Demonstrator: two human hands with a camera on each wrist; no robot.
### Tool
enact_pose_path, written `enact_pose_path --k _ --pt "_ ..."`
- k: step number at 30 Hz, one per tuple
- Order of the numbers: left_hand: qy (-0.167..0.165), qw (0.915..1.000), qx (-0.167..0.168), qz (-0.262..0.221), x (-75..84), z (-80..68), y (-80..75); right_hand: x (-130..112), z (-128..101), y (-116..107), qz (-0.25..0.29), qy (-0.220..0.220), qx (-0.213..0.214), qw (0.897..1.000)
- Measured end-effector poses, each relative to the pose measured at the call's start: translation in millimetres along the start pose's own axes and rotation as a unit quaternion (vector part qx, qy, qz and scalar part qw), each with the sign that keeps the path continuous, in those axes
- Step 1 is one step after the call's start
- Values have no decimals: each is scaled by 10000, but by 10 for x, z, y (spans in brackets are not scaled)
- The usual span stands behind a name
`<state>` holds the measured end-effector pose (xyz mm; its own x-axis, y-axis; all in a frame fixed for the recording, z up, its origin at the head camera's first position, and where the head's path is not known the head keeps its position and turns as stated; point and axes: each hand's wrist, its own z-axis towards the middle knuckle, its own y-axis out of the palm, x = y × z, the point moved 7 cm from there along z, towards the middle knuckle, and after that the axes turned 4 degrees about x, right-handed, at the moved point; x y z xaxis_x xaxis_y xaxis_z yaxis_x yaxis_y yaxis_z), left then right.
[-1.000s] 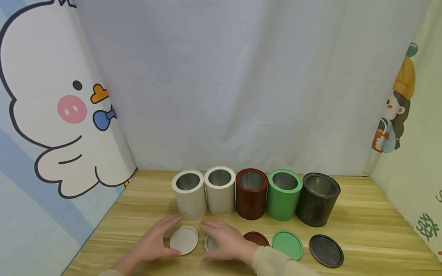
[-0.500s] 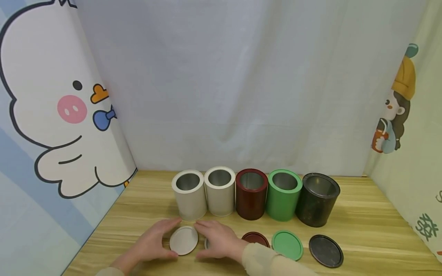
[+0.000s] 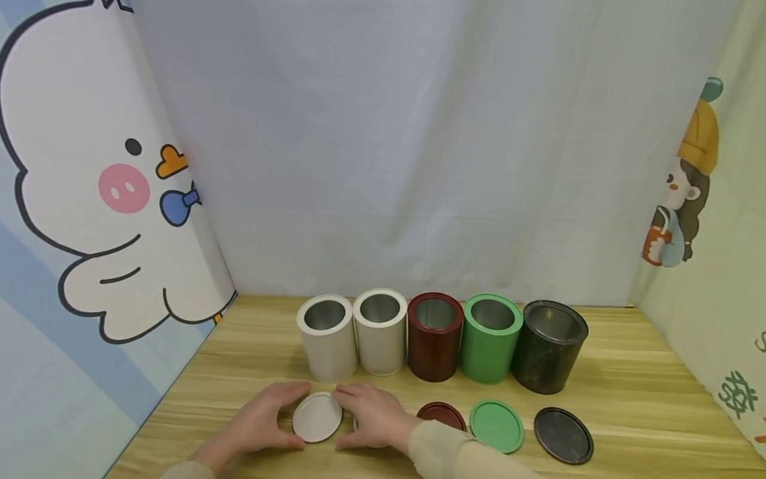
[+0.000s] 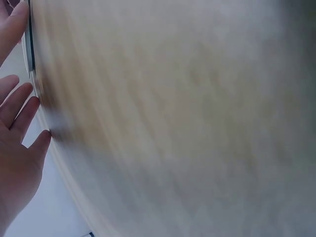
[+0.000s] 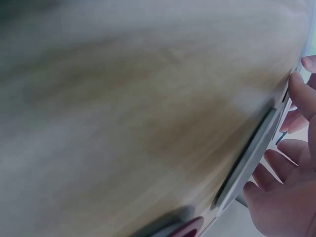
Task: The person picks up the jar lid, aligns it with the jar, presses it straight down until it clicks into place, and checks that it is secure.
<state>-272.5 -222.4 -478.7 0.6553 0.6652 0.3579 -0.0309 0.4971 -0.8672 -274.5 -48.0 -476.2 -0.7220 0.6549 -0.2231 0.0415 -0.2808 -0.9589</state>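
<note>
A whitish round lid (image 3: 317, 417) lies flat on the table between my hands. Around its left side stands my left hand (image 3: 258, 420), fingers beyond the lid and thumb nearer me. My right hand (image 3: 374, 420) is on its other side, fingertips close to the rim; contact cannot be told. Beneath the right hand a second pale lid (image 3: 356, 424) is mostly hidden; its edge-on pale disc (image 5: 251, 155) appears in the right wrist view. In the left wrist view, my left hand (image 4: 22, 158) has extended fingers at the wooden surface. Neither hand holds anything.
Behind the lids stands a row of open cans: two white (image 3: 331, 352) (image 3: 381, 346), a dark red (image 3: 435, 352), a green (image 3: 489, 352) and a black (image 3: 546, 362). Matching dark red (image 3: 441, 414), green (image 3: 497, 426) and black lids (image 3: 563, 436) lie to the right.
My right hand has shifted left, nearer the whitish lid and over more of the second pale one. My left hand has moved slightly left. Lids and cans stay in place.
</note>
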Motion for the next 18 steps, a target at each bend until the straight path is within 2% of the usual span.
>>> enact_pose_path --k 9,18 --pt "220 9997 67 89 -37 -3 6 45 44 59 -5 273 -149 9995" --pt "139 9998 -93 -89 -56 -2 17 46 53 62 -55 387 -112 9992"
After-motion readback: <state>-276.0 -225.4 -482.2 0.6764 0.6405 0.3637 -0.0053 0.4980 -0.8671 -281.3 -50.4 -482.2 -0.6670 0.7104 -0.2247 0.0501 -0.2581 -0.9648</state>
